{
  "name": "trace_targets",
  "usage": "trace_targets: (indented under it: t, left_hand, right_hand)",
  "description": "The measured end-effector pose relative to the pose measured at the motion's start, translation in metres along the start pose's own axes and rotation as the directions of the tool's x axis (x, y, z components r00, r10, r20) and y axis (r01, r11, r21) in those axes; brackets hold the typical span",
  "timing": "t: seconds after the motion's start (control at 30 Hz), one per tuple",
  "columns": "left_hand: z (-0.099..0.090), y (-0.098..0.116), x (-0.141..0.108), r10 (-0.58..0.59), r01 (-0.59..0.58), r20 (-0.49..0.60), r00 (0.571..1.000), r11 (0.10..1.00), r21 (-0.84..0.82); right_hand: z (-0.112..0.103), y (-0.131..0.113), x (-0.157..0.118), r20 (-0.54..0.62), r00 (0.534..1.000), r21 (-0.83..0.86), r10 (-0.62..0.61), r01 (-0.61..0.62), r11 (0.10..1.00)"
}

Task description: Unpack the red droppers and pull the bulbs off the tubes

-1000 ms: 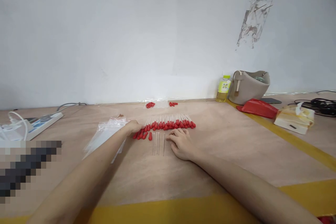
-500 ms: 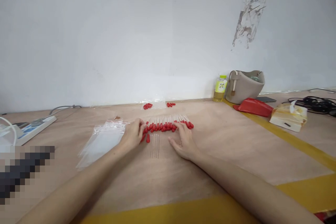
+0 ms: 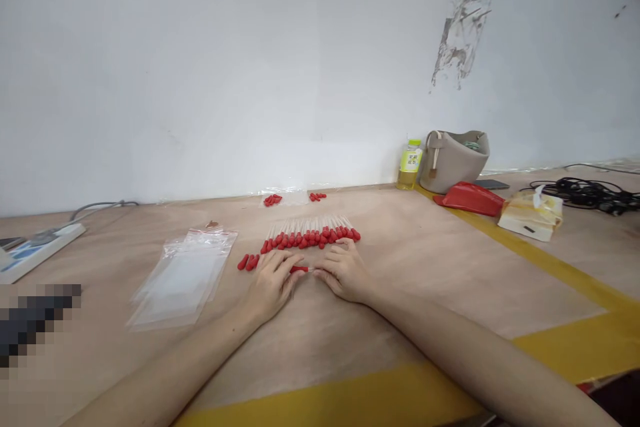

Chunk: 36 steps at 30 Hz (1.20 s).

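My left hand (image 3: 274,285) is closed, its fingers pinching a red rubber dropper bulb (image 3: 299,269) that points sideways to the right. Opposite it, my right hand (image 3: 349,271) pinches a thin clear dropper tube (image 3: 311,269), mostly hidden by the fingers. Bulb and tube meet end to end between the two hands, low over the table. Just beyond lies a row of droppers (image 3: 313,238), red bulbs toward me and clear tubes toward the wall. A few loose red bulbs (image 3: 243,262) rest left of the row, beside my left hand.
Clear zip bags (image 3: 175,283) are stacked at the left, near a power strip (image 3: 50,248). Small red bulb piles (image 3: 273,200) lie near the wall. At the right stand a drink bottle (image 3: 409,165), a grey bag (image 3: 455,163), a red pouch (image 3: 470,199), a tissue pack (image 3: 533,215) and black cables (image 3: 590,195).
Both hands have come away from the row toward me and closer together, now with a bulb and a tube between them. The loose tubes seen in front no longer show. The view has shifted slightly.
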<state>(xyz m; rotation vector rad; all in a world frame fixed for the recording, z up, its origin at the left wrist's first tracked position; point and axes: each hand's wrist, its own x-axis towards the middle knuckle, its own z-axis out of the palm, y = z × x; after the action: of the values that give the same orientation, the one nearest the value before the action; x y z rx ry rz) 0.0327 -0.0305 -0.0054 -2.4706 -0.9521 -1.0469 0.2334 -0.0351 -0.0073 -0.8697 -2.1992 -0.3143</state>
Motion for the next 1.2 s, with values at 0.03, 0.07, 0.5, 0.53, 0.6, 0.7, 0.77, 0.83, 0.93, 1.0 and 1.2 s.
trace_targets:
  t: [0.03,0.07,0.5,0.53,0.6,0.7,0.77,0.83,0.93,1.0,1.2]
  left_hand:
    - [-0.003,0.002,0.001,0.01,-0.01,0.014,1.0,1.0,0.018]
    - [-0.005,0.003,0.003,0.02,-0.021,0.023,1.0,0.999,0.034]
    - [-0.016,0.005,0.0,0.0,-0.001,0.181,0.983,1.0,0.003]
    - [-0.016,0.005,0.0,0.005,-0.005,0.185,0.983,1.0,-0.002]
    - [-0.017,0.002,-0.001,0.017,-0.015,0.194,0.981,1.0,-0.013]
    - [-0.021,-0.009,-0.006,-0.035,0.04,0.18,0.983,0.999,-0.023]
    - [-0.024,-0.019,-0.01,-0.131,0.141,0.138,0.982,0.988,-0.06]
    - [-0.027,-0.026,-0.011,-0.238,0.246,0.075,0.968,0.959,-0.138]
    - [-0.031,-0.033,-0.004,-0.356,0.345,-0.026,0.934,0.919,-0.191]
    - [-0.036,-0.041,0.001,-0.426,0.412,-0.087,0.9,0.9,-0.144]
    - [-0.052,-0.086,-0.006,-0.716,0.713,0.006,0.698,0.695,-0.09]
  right_hand:
    - [0.0,-0.001,0.0,-0.003,1.0,-0.005,-0.005,0.005,1.0]
    - [0.001,-0.001,0.0,-0.005,1.0,-0.009,-0.013,0.013,1.0]
    - [0.001,-0.001,-0.003,0.07,0.996,0.005,-0.054,0.054,0.999]
    - [0.0,-0.001,-0.003,0.077,0.996,0.004,-0.055,0.055,0.998]
    - [-0.001,0.002,-0.004,0.088,0.994,0.005,-0.071,0.071,0.997]
    - [-0.008,0.013,-0.005,0.075,0.995,0.006,-0.064,0.064,0.998]
    - [-0.013,0.021,-0.005,0.019,0.999,0.01,0.034,-0.034,0.999]
    - [-0.015,0.024,-0.003,-0.046,0.985,0.05,0.168,-0.166,0.985]
    - [-0.012,0.018,0.001,-0.033,0.97,0.143,0.239,-0.232,0.962]
    - [-0.007,0.01,0.003,0.006,0.958,0.171,0.286,-0.283,0.944]
    - [-0.002,0.0,0.006,0.039,0.94,0.149,0.339,-0.341,0.928]
